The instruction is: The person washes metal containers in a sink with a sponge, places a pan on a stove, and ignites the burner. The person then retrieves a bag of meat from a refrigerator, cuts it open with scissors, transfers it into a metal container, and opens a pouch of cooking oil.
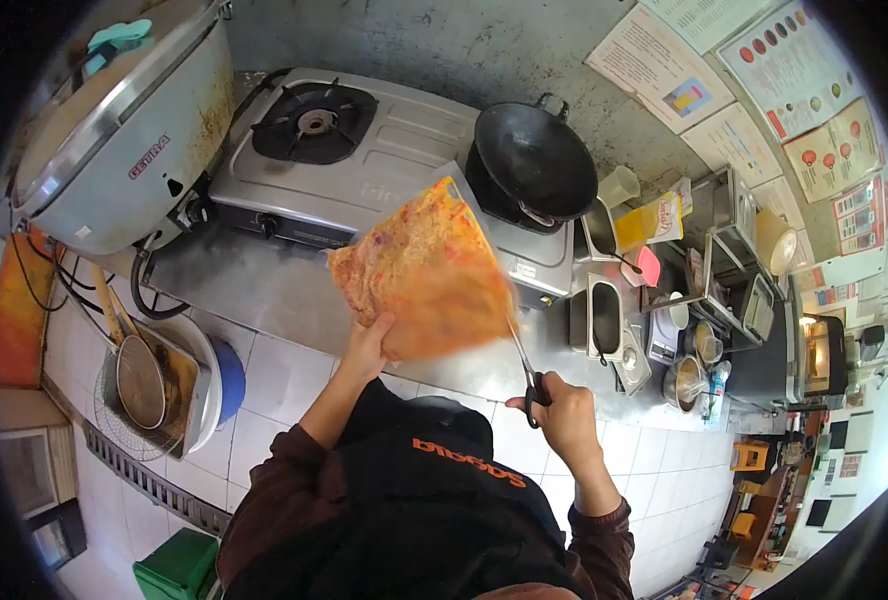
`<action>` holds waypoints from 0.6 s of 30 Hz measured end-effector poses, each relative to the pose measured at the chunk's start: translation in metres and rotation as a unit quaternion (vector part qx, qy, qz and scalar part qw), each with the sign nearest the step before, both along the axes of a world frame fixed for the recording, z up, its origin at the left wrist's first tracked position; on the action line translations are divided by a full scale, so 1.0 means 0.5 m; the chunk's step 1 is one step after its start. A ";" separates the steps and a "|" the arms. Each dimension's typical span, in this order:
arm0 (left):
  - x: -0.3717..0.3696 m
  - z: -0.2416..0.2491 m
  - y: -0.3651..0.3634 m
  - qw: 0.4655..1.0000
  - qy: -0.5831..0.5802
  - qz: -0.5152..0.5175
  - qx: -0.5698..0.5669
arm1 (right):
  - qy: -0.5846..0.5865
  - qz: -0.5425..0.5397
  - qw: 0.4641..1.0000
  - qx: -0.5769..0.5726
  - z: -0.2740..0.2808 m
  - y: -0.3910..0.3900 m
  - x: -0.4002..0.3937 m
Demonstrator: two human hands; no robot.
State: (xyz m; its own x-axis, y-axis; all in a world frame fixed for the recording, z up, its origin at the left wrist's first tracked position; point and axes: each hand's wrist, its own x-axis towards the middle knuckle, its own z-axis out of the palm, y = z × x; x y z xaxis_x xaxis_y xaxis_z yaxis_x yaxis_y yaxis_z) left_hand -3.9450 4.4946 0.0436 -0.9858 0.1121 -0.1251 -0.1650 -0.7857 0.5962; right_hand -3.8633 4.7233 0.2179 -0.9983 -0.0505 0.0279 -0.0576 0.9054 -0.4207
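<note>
My left hand (368, 345) grips the lower left edge of a clear plastic bag of orange-red food (419, 255). Reddish bits show through the film, and the lower part is smeared by motion. Wrapped round the black handles of a pair of scissors (536, 395) is my right hand (569, 412). The blades point up and meet the bag's lower right edge. In this view the bag overlaps the front of a two-burner gas stove (394, 130), above the steel counter (289, 290).
A black wok (534, 160) sits on the stove's right burner. Steel containers (596, 315) and a yellow packet (649, 222) stand on the right. At left are a large Getra cooker (134, 150) and a strainer (141, 382) over a basin. A green bin (177, 565) is on the floor.
</note>
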 end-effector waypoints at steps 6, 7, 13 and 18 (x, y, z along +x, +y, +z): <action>0.007 -0.014 0.006 0.998 0.021 -0.045 0.029 | -0.054 0.018 0.997 -0.061 0.038 -0.020 -0.021; 0.010 -0.021 0.006 0.998 0.036 -0.057 0.010 | -0.053 0.016 0.997 -0.061 0.037 -0.017 -0.024; 0.008 -0.031 0.004 0.998 0.023 -0.063 0.019 | 0.009 -0.012 1.000 -0.027 0.018 -0.014 -0.015; 0.011 -0.030 0.003 0.997 0.022 -0.069 0.022 | 0.033 -0.021 0.999 0.011 0.010 -0.007 -0.018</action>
